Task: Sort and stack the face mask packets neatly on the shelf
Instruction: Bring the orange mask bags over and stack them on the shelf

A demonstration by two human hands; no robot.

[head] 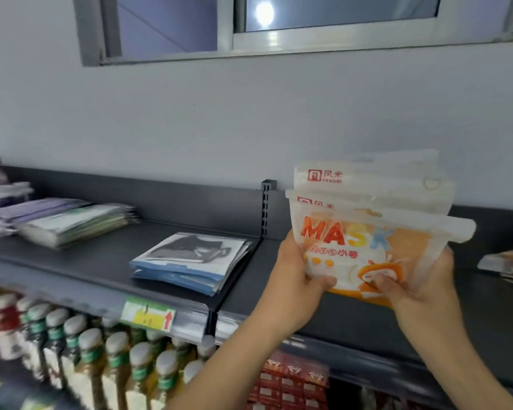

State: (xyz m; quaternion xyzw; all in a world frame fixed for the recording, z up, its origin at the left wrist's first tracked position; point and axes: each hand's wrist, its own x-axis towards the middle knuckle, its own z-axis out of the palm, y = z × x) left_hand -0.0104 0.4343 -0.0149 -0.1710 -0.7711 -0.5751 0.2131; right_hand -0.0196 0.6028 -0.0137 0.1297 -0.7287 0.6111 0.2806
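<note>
I hold a fanned bunch of white-and-orange mask packets (367, 232) printed "MASK" upright above the dark shelf (107, 255). My left hand (296, 276) grips the bunch's lower left edge, thumb on the front. My right hand (412, 279) grips its lower right corner, thumb on the front. A stack of blue packets with a black mask picture (190, 261) lies flat left of the divider. Further left lie a greenish stack (77, 223) and a purple stack (33, 210). More orange packets (510, 264) lie at the right edge.
A black upright divider (265, 208) splits the shelf beside my left hand. A green-yellow price tag (147, 316) hangs on the shelf front. Below stand rows of bottles (86, 359) and red boxes (290, 383). A window (249, 25) sits high in the wall.
</note>
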